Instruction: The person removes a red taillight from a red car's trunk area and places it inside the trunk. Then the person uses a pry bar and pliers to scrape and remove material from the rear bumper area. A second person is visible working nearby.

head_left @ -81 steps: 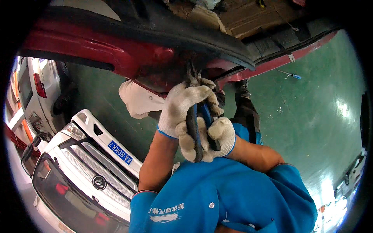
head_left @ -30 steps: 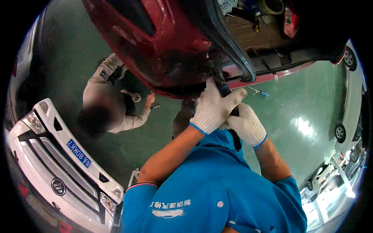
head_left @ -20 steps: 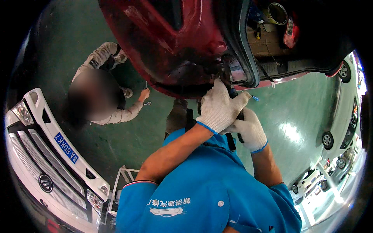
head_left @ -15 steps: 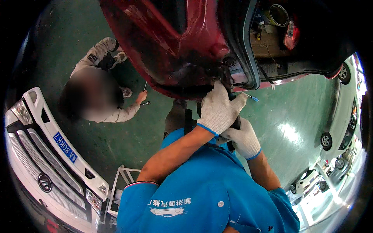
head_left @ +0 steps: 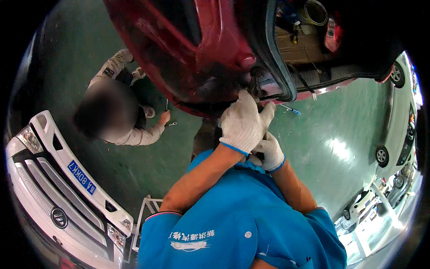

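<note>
My left hand (head_left: 244, 123), in a white knit glove with a blue cuff, is closed at the rear corner of a red car body (head_left: 210, 58). Its fingertips reach a dark recess beside the grey rubber seal (head_left: 283, 71); whatever they grip is hidden. Just below and to the right, my right hand (head_left: 270, 151), gloved the same way, has bent fingers close under the left palm. It too closes around something that the left hand covers.
A co-worker's hand (head_left: 165, 118) holds a thin tool by the car's left side; a wrench (head_left: 172, 123) lies beside it. On the green floor right lies a blue-handled screwdriver (head_left: 293, 110). The boot holds a can (head_left: 315, 12) and red package (head_left: 332, 36). A white bumper (head_left: 85, 166) stands left.
My right hand has drawn in leftward and up beneath the left hand. The dark shaft visible between my hands earlier is now out of sight. The whole view has shifted slightly.
</note>
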